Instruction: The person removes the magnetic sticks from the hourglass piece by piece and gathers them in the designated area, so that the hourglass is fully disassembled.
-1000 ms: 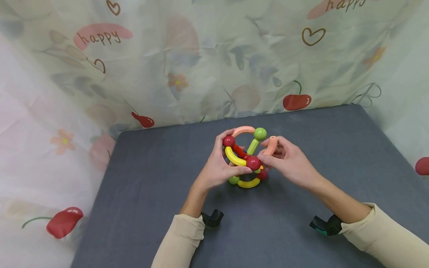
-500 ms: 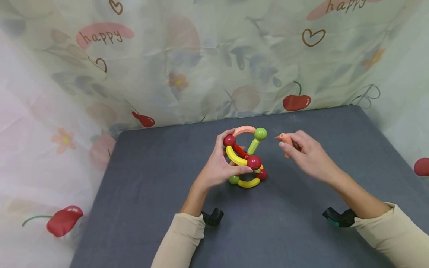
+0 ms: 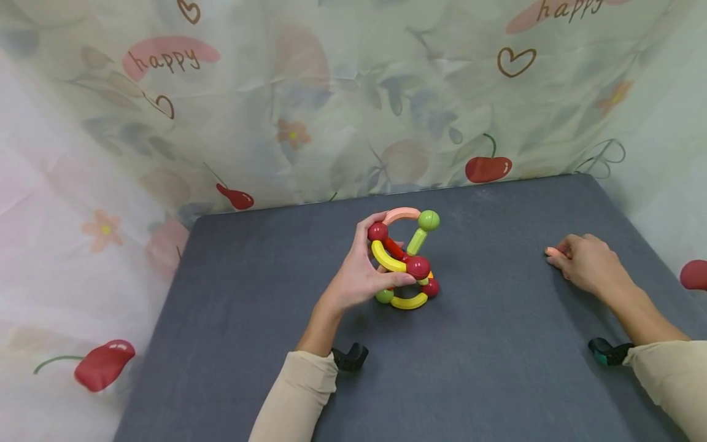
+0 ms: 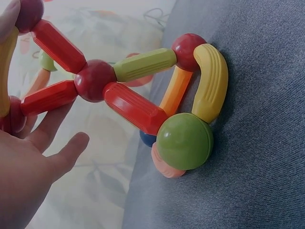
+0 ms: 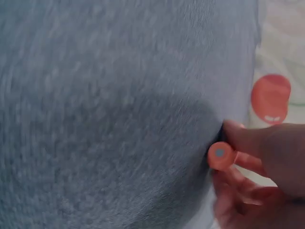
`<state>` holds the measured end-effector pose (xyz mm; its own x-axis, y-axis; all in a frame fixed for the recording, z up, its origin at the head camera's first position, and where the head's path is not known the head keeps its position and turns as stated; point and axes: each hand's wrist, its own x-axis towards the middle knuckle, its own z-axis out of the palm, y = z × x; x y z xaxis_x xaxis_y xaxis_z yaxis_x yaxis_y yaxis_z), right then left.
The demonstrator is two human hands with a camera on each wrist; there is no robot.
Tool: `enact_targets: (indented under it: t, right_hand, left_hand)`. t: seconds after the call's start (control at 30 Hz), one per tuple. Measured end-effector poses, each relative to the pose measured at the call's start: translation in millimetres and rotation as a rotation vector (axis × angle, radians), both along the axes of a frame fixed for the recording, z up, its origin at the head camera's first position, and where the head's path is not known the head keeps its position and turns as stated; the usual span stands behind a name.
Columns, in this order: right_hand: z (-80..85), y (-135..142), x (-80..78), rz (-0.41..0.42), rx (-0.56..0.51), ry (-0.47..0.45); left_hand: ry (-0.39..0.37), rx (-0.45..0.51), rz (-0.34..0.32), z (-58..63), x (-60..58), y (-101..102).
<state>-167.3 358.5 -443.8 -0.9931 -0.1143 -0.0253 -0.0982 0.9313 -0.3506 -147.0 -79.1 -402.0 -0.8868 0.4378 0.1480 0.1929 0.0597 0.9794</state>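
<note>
A magnetic stick-and-ball structure stands on the grey table, its rods joined by balls. My left hand (image 3: pixel 358 275) grips its upper part, thumb near a red ball (image 3: pixel 418 267) and fingers behind another. A curved yellow rod (image 3: pixel 388 258), a curved pink rod (image 3: pixel 402 213) and a green ball (image 3: pixel 428 220) form the top. In the left wrist view, red rods (image 4: pixel 136 109) meet at a middle ball, and a large green ball (image 4: pixel 185 141) sits at the base. Well to the right, my right hand (image 3: pixel 591 264) pinches a loose curved pink rod (image 5: pixel 220 156) close over the table.
The grey cloth-covered table (image 3: pixel 265 294) reaches back to a patterned curtain (image 3: pixel 342 104). Black wrist cameras (image 3: pixel 350 358) are strapped to both arms.
My right hand has moved away from the structure to the right and lower, carrying the curved pink rod. The left hand and the structure have stayed in place.
</note>
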Motion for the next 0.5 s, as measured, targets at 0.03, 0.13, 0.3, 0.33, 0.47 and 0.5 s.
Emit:
enact_targets:
  t: [0.03, 0.13, 0.3, 0.33, 0.47, 0.5]
  right_hand:
    - [-1.1, 3.5, -0.8, 0.000, 0.002, -0.033]
    - [-1.5, 7.4, -2.1, -0.001, 0.001, -0.108]
    - [10.0, -5.8, 3.4, -0.020, 0.018, -0.053]
    - [14.6, -12.5, 3.8, -0.013, 0.002, -0.034]
    - [40.8, -50.4, 1.0, 0.074, -0.121, 0.020]
    - [48.2, -61.4, 1.0, 0.097, -0.156, 0.028]
  left_hand:
    - [-0.002, 0.001, 0.001, -0.2, -0.2, 0.1]
    - [-0.006, 0.000, 0.009, -0.8, -0.5, 0.1]
    - [0.004, -0.017, 0.011, -1.2, -0.6, 1.4]
    - [0.007, -0.017, 0.013, -1.3, -0.7, 1.7]
    - [0.008, -0.009, 0.016, -2.8, -1.7, 2.4]
    - [0.010, -0.007, 0.015, -3.2, -2.0, 2.7]
